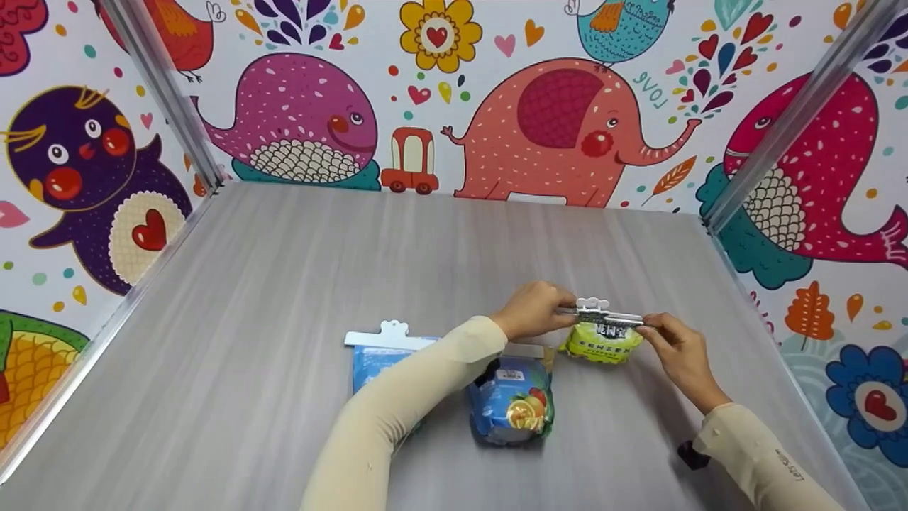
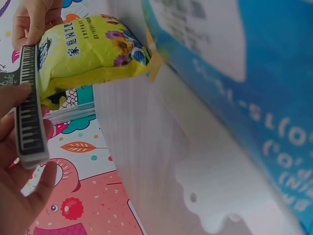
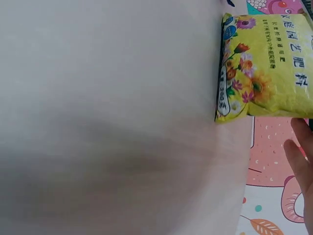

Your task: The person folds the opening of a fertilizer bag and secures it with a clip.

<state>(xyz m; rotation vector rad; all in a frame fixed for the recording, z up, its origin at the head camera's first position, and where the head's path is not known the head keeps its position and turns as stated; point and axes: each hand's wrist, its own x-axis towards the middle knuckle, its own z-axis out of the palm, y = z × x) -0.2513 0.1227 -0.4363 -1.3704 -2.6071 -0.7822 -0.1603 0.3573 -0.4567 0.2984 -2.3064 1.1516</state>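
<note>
A yellow fertilizer bag [image 1: 603, 343] with printed flowers stands at the right of the table. Across its top edge lies a long bag clip [image 1: 610, 317] with a black-and-white piano-key pattern. My left hand [image 1: 537, 309] grips the clip's left part; in the left wrist view, thumb and fingers of the left hand [image 2: 22, 161] lie on either side of it. At the clip's other end, my right hand [image 1: 679, 351] pinches with thumb and fingers. The right wrist view shows the yellow bag [image 3: 269, 66] close up, with the right hand [image 3: 304, 164] partly cut off at the edge.
Nearer me stands a blue bag with fruit pictures [image 1: 512, 404], a pale clip [image 1: 521, 350] along its top. Left of it, partly behind my left sleeve, is another blue bag [image 1: 376, 365] with a white clip [image 1: 386, 339]. Cartoon-printed walls [image 1: 425, 92] border the grey table [image 1: 248, 284].
</note>
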